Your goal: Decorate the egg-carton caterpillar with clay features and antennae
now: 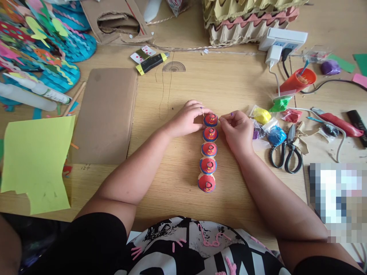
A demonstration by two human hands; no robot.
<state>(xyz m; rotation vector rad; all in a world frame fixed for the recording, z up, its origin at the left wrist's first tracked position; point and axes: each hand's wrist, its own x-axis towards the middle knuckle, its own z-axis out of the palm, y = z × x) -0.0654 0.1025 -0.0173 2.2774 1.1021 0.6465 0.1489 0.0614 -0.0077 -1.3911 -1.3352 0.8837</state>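
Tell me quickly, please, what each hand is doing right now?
Left hand: closed around the far end of the row of red clay domes.
Right hand: fingers pinched on a thin stick pointed at the top dome.

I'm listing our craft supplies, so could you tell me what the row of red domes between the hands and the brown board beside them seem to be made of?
The row of red domes looks like soft modelling clay over pale egg-carton cups: matte red caps, blue rims, a beige base showing at the near end. The brown board looks like plain cardboard, dull and slightly scuffed. The left hand and right hand touch the farthest dome.
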